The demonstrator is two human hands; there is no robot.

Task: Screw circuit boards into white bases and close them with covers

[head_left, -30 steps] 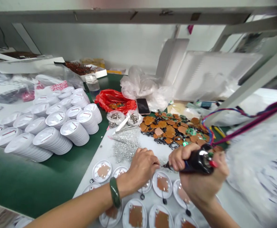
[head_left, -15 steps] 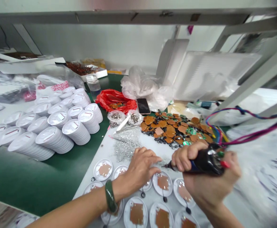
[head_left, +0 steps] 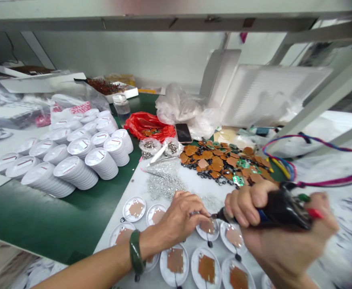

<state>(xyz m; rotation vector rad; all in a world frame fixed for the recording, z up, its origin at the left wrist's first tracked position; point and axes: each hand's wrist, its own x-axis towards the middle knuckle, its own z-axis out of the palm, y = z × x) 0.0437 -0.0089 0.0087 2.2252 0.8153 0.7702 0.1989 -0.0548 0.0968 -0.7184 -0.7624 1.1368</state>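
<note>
My right hand (head_left: pixel 272 224) is closed round a black electric screwdriver (head_left: pixel 280 210), whose tip points left at a small white round base (head_left: pixel 207 228) holding a brown circuit board. My left hand (head_left: pixel 180 218), with a green bangle on the wrist, rests with fingers pinched at that same base beside the tip. What the fingers pinch is too small to make out. Several more white bases with brown boards (head_left: pixel 176 263) lie in rows on the white sheet in front of me. A heap of tiny silver screws (head_left: pixel 164 180) lies just beyond my left hand.
Stacks of white round covers (head_left: pixel 76 160) stand on the green mat at the left. A pile of brown boards and black parts (head_left: pixel 221 162) lies behind my hands. A red bag (head_left: pixel 148 124), a phone (head_left: pixel 183 132), clear bags and white trays sit at the back. Coloured cables (head_left: pixel 314 160) run right.
Both hands have moved a little down and right with the screwdriver, from the edge of the screw heap onto a base in the front rows. The view shifted slightly.
</note>
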